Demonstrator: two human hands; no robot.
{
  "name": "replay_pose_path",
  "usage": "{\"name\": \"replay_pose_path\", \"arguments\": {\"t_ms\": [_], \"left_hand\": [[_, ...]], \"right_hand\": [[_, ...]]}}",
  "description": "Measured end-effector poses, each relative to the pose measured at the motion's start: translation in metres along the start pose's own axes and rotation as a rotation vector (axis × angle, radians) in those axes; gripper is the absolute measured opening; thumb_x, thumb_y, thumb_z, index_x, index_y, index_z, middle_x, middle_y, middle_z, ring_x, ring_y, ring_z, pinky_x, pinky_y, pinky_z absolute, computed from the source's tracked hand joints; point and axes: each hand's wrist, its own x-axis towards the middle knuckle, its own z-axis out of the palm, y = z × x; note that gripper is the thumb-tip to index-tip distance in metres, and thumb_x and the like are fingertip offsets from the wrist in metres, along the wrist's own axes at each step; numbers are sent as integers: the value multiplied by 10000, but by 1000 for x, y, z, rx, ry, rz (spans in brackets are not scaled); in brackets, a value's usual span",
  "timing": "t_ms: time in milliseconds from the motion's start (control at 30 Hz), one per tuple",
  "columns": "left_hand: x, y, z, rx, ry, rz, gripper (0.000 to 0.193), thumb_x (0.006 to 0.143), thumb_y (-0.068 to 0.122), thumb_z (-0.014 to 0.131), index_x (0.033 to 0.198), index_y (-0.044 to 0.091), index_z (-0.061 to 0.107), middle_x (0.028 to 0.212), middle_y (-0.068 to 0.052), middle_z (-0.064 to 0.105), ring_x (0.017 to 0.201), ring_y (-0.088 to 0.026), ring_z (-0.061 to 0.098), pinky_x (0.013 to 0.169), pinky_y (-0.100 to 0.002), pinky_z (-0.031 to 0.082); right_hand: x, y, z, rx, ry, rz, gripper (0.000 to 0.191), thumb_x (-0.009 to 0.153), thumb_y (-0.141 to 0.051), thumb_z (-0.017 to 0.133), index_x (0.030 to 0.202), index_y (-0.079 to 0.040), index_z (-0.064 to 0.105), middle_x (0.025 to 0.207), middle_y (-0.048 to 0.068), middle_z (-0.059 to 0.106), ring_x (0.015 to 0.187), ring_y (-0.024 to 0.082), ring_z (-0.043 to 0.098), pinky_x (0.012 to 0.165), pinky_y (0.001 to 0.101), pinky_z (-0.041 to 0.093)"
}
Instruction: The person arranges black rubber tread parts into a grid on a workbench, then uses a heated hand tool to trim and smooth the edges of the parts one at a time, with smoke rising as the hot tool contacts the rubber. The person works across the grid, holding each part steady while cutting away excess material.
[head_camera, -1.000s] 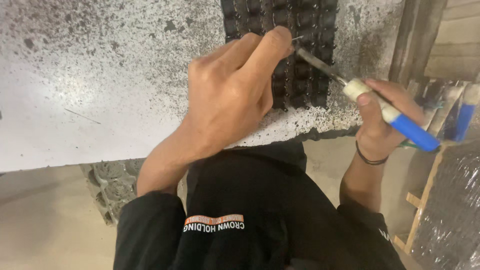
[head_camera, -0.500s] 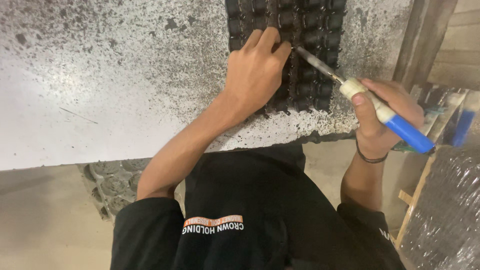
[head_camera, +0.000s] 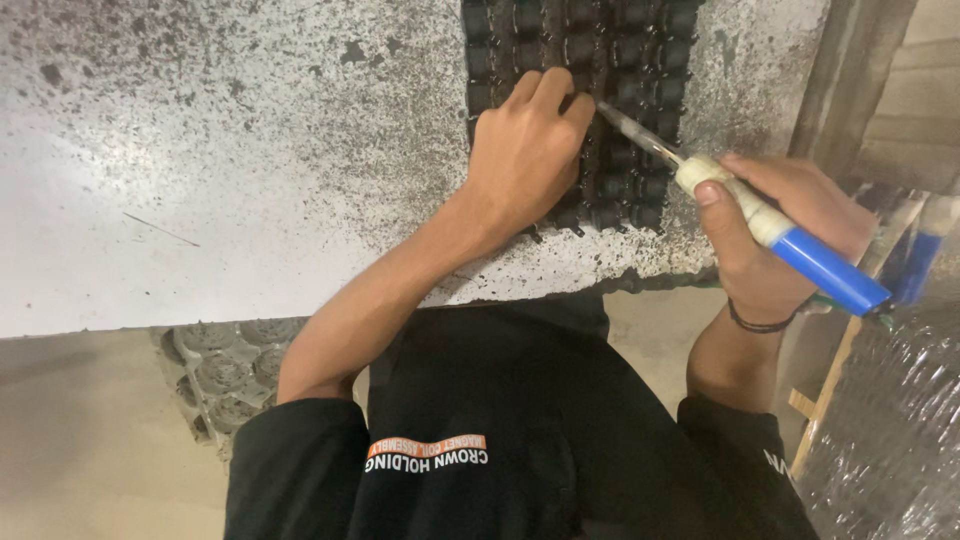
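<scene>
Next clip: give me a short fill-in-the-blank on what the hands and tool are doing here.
1. The right hand grips a soldering iron whose handle is ____ in colour.
2. The left hand rests on a tray of small ____ parts.
3. The iron's tip points toward the ____ hand's fingertips.

Missing words: blue; black; left

dim, warm light; soft glare on the speckled tabletop; edges blurred.
</scene>
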Motion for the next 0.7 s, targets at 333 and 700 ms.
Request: {"name": "replay_pose_path", "arguments": {"t_ms": [333, 700], "left_hand": [[-2, -9, 18, -39, 7, -13, 241, 712, 0, 731, 946, 27, 676, 1008, -120, 587, 934, -296, 642, 644, -409, 590], [40, 45, -135, -62, 219, 163, 354, 877, -140, 674, 1184, 30, 622, 905, -61, 620, 725, -238, 678, 601, -394, 541]], "right_hand": [[7, -8, 1, -14, -21, -25, 230, 1036, -90, 838, 1125, 88, 725, 1023, 219, 750, 910, 266, 766, 789, 277, 590], [-5, 10, 19, 339, 345, 192, 293, 990, -180, 818, 1121, 44, 681, 1073, 168, 735, 914, 243, 726, 809, 300, 580]]}}
